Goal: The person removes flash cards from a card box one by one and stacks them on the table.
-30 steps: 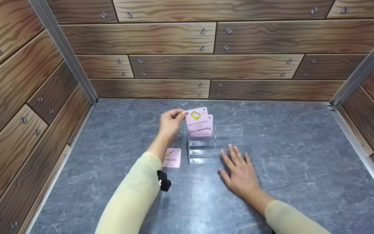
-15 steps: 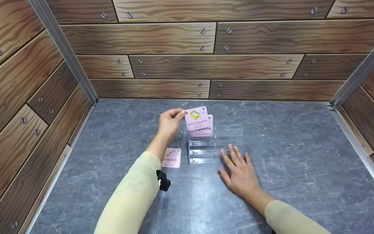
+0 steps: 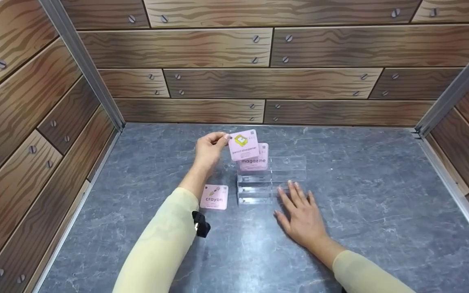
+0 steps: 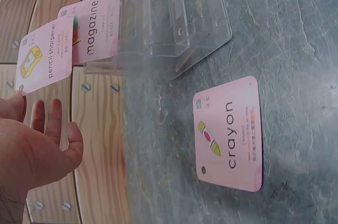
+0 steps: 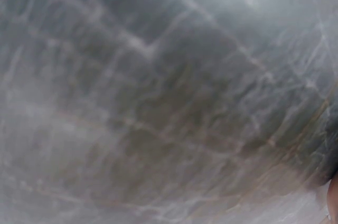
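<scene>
My left hand (image 3: pixel 210 150) pinches the corner of a pink pencil sharpener flashcard (image 3: pixel 243 145) between thumb and finger, holding it up in the air. Behind it, a magazine flashcard (image 3: pixel 255 161) stands in the top tier of a clear stepped acrylic rack (image 3: pixel 255 189); the held card overlaps part of its picture. A crayon flashcard (image 4: pixel 228 134) lies face up on the table, left of the rack. My right hand (image 3: pixel 303 217) rests palm down with spread fingers, its fingertips beside the rack's right part. In the right wrist view only a sliver of that hand shows.
The grey marbled tabletop (image 3: pixel 381 195) is bounded by a wood-print back wall (image 3: pixel 234 83) and side walls. A black strap device (image 3: pixel 201 224) sits on the left sleeve.
The left hand has drawn the pencil sharpener card slightly up and left, baring more of the magazine card. The crayon card shows more fully. The right hand stays put.
</scene>
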`<action>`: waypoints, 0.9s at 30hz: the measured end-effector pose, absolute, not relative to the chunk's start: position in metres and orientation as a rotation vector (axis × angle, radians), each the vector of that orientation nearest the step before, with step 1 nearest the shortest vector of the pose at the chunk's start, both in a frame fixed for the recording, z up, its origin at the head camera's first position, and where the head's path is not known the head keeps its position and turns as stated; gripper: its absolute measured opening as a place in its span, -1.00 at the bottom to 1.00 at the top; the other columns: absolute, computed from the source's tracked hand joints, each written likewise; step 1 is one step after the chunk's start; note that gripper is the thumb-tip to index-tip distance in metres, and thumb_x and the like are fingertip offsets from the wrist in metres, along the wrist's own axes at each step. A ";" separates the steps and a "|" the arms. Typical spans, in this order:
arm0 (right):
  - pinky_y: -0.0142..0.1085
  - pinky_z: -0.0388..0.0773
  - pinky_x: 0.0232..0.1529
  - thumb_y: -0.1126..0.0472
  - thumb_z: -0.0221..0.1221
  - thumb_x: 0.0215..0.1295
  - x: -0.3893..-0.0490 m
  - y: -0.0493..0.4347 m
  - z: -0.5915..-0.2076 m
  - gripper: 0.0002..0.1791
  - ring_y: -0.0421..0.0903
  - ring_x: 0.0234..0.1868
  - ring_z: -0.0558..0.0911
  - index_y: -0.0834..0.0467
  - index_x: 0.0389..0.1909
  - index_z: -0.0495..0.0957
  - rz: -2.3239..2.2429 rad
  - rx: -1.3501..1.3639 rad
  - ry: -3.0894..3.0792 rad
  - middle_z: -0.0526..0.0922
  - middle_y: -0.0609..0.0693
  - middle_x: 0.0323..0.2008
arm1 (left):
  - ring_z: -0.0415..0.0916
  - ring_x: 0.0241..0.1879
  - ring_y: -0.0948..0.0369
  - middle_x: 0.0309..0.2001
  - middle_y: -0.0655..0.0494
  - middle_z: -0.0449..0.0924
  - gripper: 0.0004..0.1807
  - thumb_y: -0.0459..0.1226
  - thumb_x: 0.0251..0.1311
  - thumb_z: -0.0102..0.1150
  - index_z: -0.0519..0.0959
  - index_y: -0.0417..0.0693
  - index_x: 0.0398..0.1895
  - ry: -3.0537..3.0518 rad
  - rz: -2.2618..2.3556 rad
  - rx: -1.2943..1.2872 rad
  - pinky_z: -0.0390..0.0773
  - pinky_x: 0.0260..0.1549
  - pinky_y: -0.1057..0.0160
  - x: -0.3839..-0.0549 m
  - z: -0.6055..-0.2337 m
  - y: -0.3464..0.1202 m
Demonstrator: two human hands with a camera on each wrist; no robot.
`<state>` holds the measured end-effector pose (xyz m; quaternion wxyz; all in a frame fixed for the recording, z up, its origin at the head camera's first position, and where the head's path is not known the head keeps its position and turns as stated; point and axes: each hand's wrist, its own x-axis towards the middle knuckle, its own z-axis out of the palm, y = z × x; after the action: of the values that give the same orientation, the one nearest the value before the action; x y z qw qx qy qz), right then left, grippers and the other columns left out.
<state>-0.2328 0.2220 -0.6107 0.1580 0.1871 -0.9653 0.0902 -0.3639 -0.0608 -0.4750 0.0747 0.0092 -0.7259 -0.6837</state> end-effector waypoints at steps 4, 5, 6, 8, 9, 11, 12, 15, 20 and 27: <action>0.35 0.13 0.49 -0.17 0.15 0.54 -0.233 0.222 -0.610 -0.24 0.22 0.63 0.16 0.06 0.62 0.30 0.251 0.533 -2.773 0.15 0.23 0.63 | 0.70 -0.02 -0.12 -0.20 -0.05 0.77 -0.86 -0.38 0.45 0.30 0.74 -0.33 -0.11 -2.152 -2.053 0.013 0.55 -0.13 0.28 -0.363 -0.472 -0.065; 0.35 0.12 0.49 -0.17 0.15 0.54 -0.233 0.222 -0.610 -0.24 0.22 0.63 0.16 0.07 0.62 0.29 0.251 0.533 -2.776 0.15 0.23 0.63 | 0.71 -0.04 -0.08 -0.20 -0.05 0.77 -0.86 -0.38 0.45 0.30 0.74 -0.33 -0.12 -2.149 -2.047 0.015 0.54 -0.14 0.29 -0.363 -0.471 -0.066; 0.35 0.12 0.49 -0.17 0.14 0.54 -0.233 0.222 -0.610 -0.24 0.22 0.63 0.15 0.06 0.62 0.29 0.249 0.532 -2.779 0.15 0.23 0.63 | 0.71 -0.07 -0.03 -0.20 -0.05 0.77 -0.86 -0.38 0.45 0.30 0.74 -0.33 -0.12 -2.149 -2.041 0.017 0.54 -0.14 0.29 -0.362 -0.470 -0.068; 0.35 0.11 0.50 -0.18 0.14 0.54 -0.233 0.222 -0.610 -0.24 0.21 0.64 0.14 0.06 0.63 0.28 0.245 0.531 -2.787 0.14 0.23 0.64 | 0.70 -0.11 0.05 -0.20 -0.04 0.77 -0.86 -0.37 0.45 0.30 0.75 -0.32 -0.12 -2.154 -2.029 0.027 0.53 -0.14 0.29 -0.361 -0.467 -0.070; 0.35 0.11 0.50 -0.18 0.14 0.54 -0.233 0.221 -0.610 -0.23 0.21 0.64 0.14 0.06 0.63 0.28 0.244 0.529 -2.789 0.14 0.23 0.64 | 0.69 -0.14 0.09 -0.21 -0.04 0.77 -0.86 -0.37 0.44 0.31 0.75 -0.32 -0.12 -2.156 -2.023 0.033 0.52 -0.15 0.29 -0.361 -0.466 -0.072; 0.35 0.10 0.50 -0.18 0.14 0.54 -0.233 0.222 -0.610 -0.23 0.22 0.64 0.13 0.07 0.63 0.28 0.242 0.528 -2.791 0.13 0.24 0.64 | 0.69 -0.14 0.12 -0.20 -0.05 0.77 -0.85 -0.36 0.45 0.31 0.75 -0.31 -0.11 -2.162 -2.016 0.041 0.52 -0.13 0.29 -0.361 -0.465 -0.075; 0.35 0.10 0.50 -0.18 0.14 0.54 -0.233 0.222 -0.610 -0.23 0.22 0.64 0.13 0.07 0.63 0.28 0.241 0.527 -2.791 0.13 0.24 0.64 | 0.68 -0.14 0.12 -0.20 -0.04 0.77 -0.85 -0.36 0.45 0.31 0.75 -0.31 -0.11 -2.163 -2.014 0.045 0.52 -0.13 0.29 -0.361 -0.464 -0.076; 0.35 0.10 0.50 -0.18 0.16 0.53 -0.233 0.222 -0.611 -0.22 0.23 0.64 0.14 0.08 0.62 0.29 0.244 0.525 -2.787 0.14 0.24 0.63 | 0.68 -0.13 0.06 -0.22 -0.03 0.76 -0.86 -0.37 0.45 0.31 0.75 -0.32 -0.12 -2.154 -2.013 0.050 0.52 -0.16 0.29 -0.362 -0.463 -0.080; 0.35 0.11 0.50 -0.17 0.17 0.53 -0.232 0.222 -0.611 -0.23 0.24 0.63 0.15 0.09 0.62 0.29 0.251 0.531 -2.774 0.15 0.25 0.63 | 0.67 -0.13 0.05 -0.26 0.00 0.76 -0.86 -0.36 0.44 0.32 0.75 -0.31 -0.13 -2.156 -1.988 0.067 0.49 -0.17 0.29 -0.361 -0.461 -0.090; 0.37 0.15 0.47 -0.14 0.17 0.53 -0.233 0.223 -0.612 -0.25 0.23 0.61 0.20 0.09 0.61 0.32 0.283 0.548 -2.733 0.20 0.25 0.61 | 0.69 -0.15 0.08 -0.25 -0.02 0.76 -0.88 -0.40 0.44 0.30 0.74 -0.33 -0.14 -2.110 -2.015 0.106 0.52 -0.14 0.29 -0.358 -0.461 -0.106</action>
<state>-0.2334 0.2227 -0.6121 0.1693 0.1927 -0.9614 0.0996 -0.3581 -0.1056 -0.4608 0.1109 0.0360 -0.7183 -0.6859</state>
